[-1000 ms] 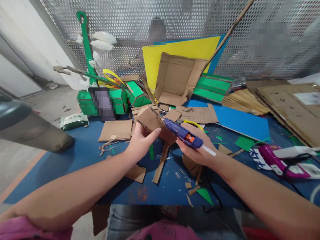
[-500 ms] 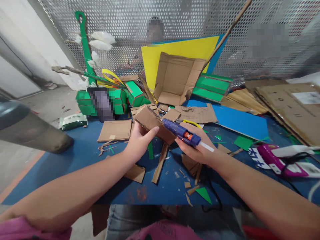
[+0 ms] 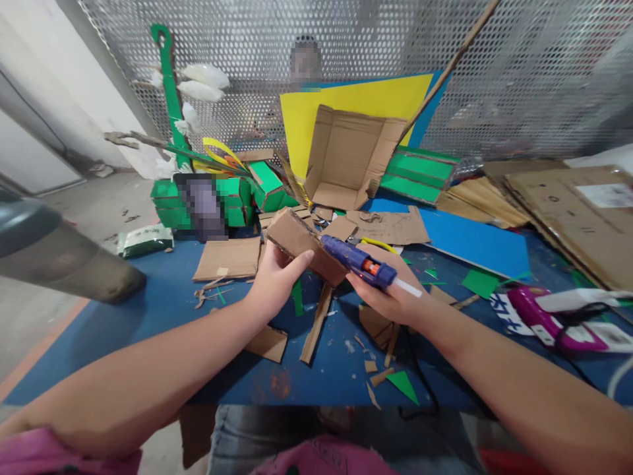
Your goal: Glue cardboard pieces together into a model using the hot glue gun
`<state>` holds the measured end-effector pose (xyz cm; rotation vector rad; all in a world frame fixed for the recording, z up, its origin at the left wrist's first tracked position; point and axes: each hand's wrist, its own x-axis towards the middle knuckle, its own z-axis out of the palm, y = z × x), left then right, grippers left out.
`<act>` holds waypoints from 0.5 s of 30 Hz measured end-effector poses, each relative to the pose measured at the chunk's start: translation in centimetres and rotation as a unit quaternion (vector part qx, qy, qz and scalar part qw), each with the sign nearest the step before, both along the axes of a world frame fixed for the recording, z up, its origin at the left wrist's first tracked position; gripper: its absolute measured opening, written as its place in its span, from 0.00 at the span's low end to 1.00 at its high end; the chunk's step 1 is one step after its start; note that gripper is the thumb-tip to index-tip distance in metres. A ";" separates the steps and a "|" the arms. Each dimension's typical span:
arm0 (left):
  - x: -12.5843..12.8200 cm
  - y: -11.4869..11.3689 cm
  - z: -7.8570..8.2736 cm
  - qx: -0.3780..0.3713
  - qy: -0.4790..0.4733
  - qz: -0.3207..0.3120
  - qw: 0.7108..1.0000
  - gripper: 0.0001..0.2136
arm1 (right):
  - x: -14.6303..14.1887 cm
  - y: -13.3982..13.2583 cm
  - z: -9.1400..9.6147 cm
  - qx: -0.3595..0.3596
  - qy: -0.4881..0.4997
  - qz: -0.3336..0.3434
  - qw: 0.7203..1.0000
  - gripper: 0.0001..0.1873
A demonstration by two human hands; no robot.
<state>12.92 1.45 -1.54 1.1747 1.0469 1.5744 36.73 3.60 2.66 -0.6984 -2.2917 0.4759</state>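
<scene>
My left hand [image 3: 284, 274] is closed around a small cardboard box [image 3: 304, 245], its thumb lying across the near face. In my right hand [image 3: 378, 293] is a blue hot glue gun [image 3: 353, 258] with a white glue stick jutting from its back. The gun's nozzle meets the upper edge of the box, and whether glue is on that edge cannot be made out. Below the box, a cardboard strip [image 3: 316, 324] lies on the blue table [image 3: 198, 366]. Behind the gun is a yellow-handled tool [image 3: 378, 244], partly hidden.
An open cardboard box [image 3: 353, 155] leans against yellow board [image 3: 299, 132] by the perforated metal screen. Green painted boxes [image 3: 237, 198] stand at left, near a grey cylinder [image 3: 64, 251]. A purple device [image 3: 554, 320] with cables lies right. Cardboard scraps litter the table.
Both hands, the box and the glue gun hold almost the same position. The view has shifted very slightly.
</scene>
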 end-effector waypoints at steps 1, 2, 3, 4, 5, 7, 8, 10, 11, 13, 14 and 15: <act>0.0 0.0 0.0 0.001 -0.001 -0.001 1.000 0.33 | 0.0 0.0 0.0 -0.002 0.000 0.000 1.000 0.11; 0.0 0.0 0.0 0.002 -0.001 -0.002 1.000 0.33 | 0.0 0.0 0.0 -0.003 0.001 0.000 1.000 0.11; 0.0 0.0 0.0 0.003 -0.001 -0.001 1.000 0.32 | 0.0 0.0 0.0 -0.004 0.002 0.000 1.000 0.10; 0.0 0.0 0.0 0.003 -0.001 0.000 1.000 0.32 | 0.0 0.0 0.0 -0.006 0.003 0.000 1.000 0.10; 0.0 0.0 0.0 0.003 -0.001 0.001 1.000 0.32 | 0.0 0.0 0.0 -0.007 0.006 0.000 1.000 0.10; 0.0 0.0 -0.1 0.002 -0.003 0.003 1.000 0.32 | 0.0 0.0 -0.1 -0.011 0.014 0.001 1.000 0.09; 0.0 0.0 -0.1 0.001 -0.003 0.001 1.000 0.33 | 0.0 0.0 -0.1 -0.011 0.019 0.003 1.000 0.08; 0.0 0.0 -0.1 -0.003 -0.003 -0.009 1.000 0.33 | -0.1 0.0 -0.1 -0.005 0.033 0.010 0.999 0.06; 0.0 0.0 -0.1 -0.004 -0.002 -0.015 1.000 0.33 | -0.1 0.0 -0.2 0.001 0.040 0.013 0.999 0.05; 0.0 0.0 -0.1 -0.002 0.000 -0.025 1.000 0.34 | -0.1 0.0 -0.3 0.015 0.053 0.016 0.998 0.04; 0.0 -0.1 -0.1 0.001 0.001 -0.027 1.000 0.35 | -0.1 0.0 -0.4 0.022 0.058 0.016 0.998 0.03; 0.0 -0.1 0.0 0.002 0.002 -0.027 1.000 0.35 | -0.1 0.0 -0.5 0.027 0.062 0.016 0.998 0.03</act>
